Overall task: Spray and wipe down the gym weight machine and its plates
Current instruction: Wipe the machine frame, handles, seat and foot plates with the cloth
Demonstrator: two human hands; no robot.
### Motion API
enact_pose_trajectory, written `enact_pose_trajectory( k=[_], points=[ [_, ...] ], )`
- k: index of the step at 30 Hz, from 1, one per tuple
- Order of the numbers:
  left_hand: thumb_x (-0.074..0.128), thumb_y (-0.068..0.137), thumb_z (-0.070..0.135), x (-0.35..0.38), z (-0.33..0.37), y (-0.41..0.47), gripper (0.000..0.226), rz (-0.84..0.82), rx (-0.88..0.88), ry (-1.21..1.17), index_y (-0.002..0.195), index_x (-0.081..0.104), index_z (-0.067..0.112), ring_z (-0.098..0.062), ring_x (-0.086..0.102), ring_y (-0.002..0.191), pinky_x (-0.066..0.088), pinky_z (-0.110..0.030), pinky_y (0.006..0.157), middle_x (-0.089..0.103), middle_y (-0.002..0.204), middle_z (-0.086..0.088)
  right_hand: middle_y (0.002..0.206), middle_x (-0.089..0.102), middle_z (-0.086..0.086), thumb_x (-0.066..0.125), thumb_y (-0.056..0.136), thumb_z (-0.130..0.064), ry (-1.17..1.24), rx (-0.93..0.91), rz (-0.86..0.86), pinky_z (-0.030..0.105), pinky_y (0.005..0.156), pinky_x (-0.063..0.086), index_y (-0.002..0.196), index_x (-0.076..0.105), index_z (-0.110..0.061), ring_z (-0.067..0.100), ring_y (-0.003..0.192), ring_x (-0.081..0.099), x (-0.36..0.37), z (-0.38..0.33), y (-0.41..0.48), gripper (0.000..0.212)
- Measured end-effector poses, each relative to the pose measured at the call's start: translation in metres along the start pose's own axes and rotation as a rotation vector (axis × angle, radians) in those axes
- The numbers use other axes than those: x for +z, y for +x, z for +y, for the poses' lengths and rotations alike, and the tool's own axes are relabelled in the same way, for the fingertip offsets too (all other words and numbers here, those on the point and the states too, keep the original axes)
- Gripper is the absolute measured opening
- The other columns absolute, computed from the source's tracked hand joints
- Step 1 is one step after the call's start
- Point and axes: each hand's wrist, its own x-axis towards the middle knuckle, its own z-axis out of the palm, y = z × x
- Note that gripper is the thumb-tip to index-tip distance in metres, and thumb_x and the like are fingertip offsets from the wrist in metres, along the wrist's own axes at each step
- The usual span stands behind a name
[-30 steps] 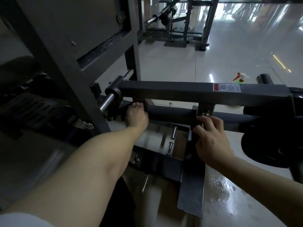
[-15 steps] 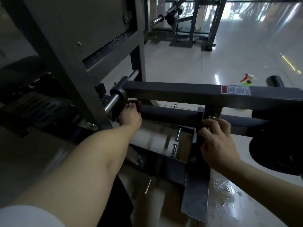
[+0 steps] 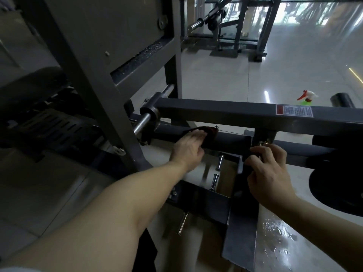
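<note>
Cloth [image 3: 209, 132] sits under my left grip [image 3: 188, 147], flat fingers pressing it onto the lower bar [image 3: 227, 141]; the bar runs rightward toward my right grip [image 3: 269, 173], clenched round the upright [image 3: 247, 143].

**Place:** gym floor, equipment area.

**Evidence:**
- Steel weight machine [image 3: 216, 112] of dark grey square tubing in the foreground, with a red-and-white warning label [image 3: 294, 110] on its cross beam.
- Black weight plate [image 3: 337, 189] at the machine's right end.
- Chrome pegs [image 3: 219, 162] on the base frame and a chrome shaft [image 3: 142, 122] at the joint.
- Black padded part [image 3: 29, 83] and a slotted plate [image 3: 55, 124] in shadow on the left.
- Second machine [image 3: 241, 26] with a chrome bar end, well apart at the back, in front of bright glazing.
- Floor [image 3: 216, 79] of pale glossy tiles, with wet patches at the lower right.
- Spray bottle [image 3: 306, 97] showing just beyond the beam.
</note>
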Motion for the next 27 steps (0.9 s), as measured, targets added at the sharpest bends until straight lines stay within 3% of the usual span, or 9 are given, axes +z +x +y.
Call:
enact_pose_trajectory(
  k=[4, 8, 13, 17, 19, 21, 23, 25, 27],
  points=[
    [0.049, 0.100, 0.020, -0.015, -0.084, 0.002, 0.053, 0.024, -0.406, 0.112, 0.153, 0.043, 0.017, -0.021, 0.041, 0.144, 0.036, -0.035, 0.114, 0.044, 0.157, -0.003, 0.124, 0.058, 0.019, 0.069, 0.071, 0.003, 0.009, -0.008, 0.013, 0.054, 0.092, 0.048, 0.093, 0.067, -0.005, 0.051, 0.128, 0.036, 0.001, 0.000, 0.000, 0.023],
    [0.045, 0.103, 0.021, -0.012, -0.070, 0.016, 0.046, 0.012, -0.414, 0.150, 0.149, 0.047, 0.011, -0.025, 0.042, 0.143, 0.037, -0.040, 0.113, 0.047, 0.154, -0.009, 0.126, 0.057, 0.017, 0.059, 0.077, -0.008, 0.000, -0.010, 0.027, 0.053, 0.091, 0.048, 0.095, 0.066, -0.008, 0.049, 0.129, 0.034, 0.001, 0.002, 0.000, 0.019],
    [0.049, 0.103, 0.023, 0.007, 0.027, 0.030, 0.051, 0.000, -0.104, -0.016, 0.153, 0.043, 0.017, -0.020, 0.035, 0.148, 0.022, -0.030, 0.121, 0.040, 0.160, -0.002, 0.126, 0.057, 0.016, 0.048, 0.079, -0.015, -0.018, -0.006, 0.004, 0.051, 0.096, 0.047, 0.095, 0.065, -0.009, 0.048, 0.129, 0.033, 0.002, 0.003, -0.001, 0.025],
    [0.071, 0.091, 0.011, 0.037, 0.098, 0.021, 0.045, 0.085, 0.249, -0.113, 0.135, 0.064, 0.009, -0.026, 0.055, 0.134, 0.035, -0.036, 0.118, 0.061, 0.141, -0.012, 0.124, 0.058, 0.017, 0.038, 0.080, -0.020, -0.014, -0.035, 0.012, 0.050, 0.101, 0.046, 0.097, 0.067, -0.008, 0.047, 0.126, 0.036, -0.003, 0.001, -0.004, 0.036],
    [0.062, 0.097, 0.011, 0.039, 0.098, 0.020, 0.044, 0.042, 0.281, -0.077, 0.141, 0.059, 0.008, -0.025, 0.049, 0.141, 0.026, -0.035, 0.122, 0.055, 0.148, -0.012, 0.128, 0.059, 0.017, 0.039, 0.082, -0.023, -0.015, -0.032, -0.020, 0.051, 0.099, 0.047, 0.099, 0.068, -0.009, 0.047, 0.128, 0.036, -0.009, 0.000, -0.006, 0.036],
    [0.049, 0.102, 0.012, 0.036, 0.077, 0.017, 0.049, -0.006, 0.211, -0.017, 0.151, 0.046, 0.011, -0.021, 0.034, 0.150, 0.014, -0.032, 0.126, 0.042, 0.158, -0.008, 0.136, 0.057, 0.018, 0.053, 0.081, -0.018, -0.030, -0.022, -0.075, 0.054, 0.097, 0.050, 0.103, 0.069, -0.009, 0.046, 0.132, 0.033, -0.014, -0.001, -0.008, 0.028],
    [0.043, 0.103, 0.006, 0.029, 0.050, 0.012, 0.051, 0.011, 0.037, 0.024, 0.153, 0.043, 0.012, -0.019, 0.029, 0.152, 0.015, -0.031, 0.126, 0.039, 0.161, -0.005, 0.144, 0.052, 0.017, 0.066, 0.078, -0.012, -0.042, -0.020, -0.140, 0.057, 0.099, 0.051, 0.111, 0.069, -0.012, 0.045, 0.136, 0.027, -0.019, 0.002, -0.009, 0.033],
    [0.040, 0.103, 0.000, 0.019, 0.024, 0.006, 0.050, 0.051, -0.170, -0.034, 0.151, 0.047, 0.013, -0.019, 0.032, 0.150, 0.023, -0.031, 0.124, 0.043, 0.158, -0.005, 0.153, 0.045, 0.013, 0.069, 0.080, -0.014, -0.041, -0.023, -0.196, 0.058, 0.107, 0.046, 0.123, 0.066, -0.015, 0.041, 0.141, 0.021, -0.025, 0.004, -0.009, 0.043],
    [0.043, 0.103, 0.004, 0.008, 0.011, -0.001, 0.041, 0.168, -0.399, -0.218, 0.139, 0.060, 0.015, -0.025, 0.050, 0.135, 0.040, -0.034, 0.113, 0.057, 0.144, -0.009, 0.160, 0.036, 0.008, 0.067, 0.086, -0.018, -0.037, -0.016, -0.238, 0.054, 0.115, 0.038, 0.134, 0.061, -0.017, 0.038, 0.146, 0.014, -0.028, 0.004, -0.010, 0.048]
  ],
)
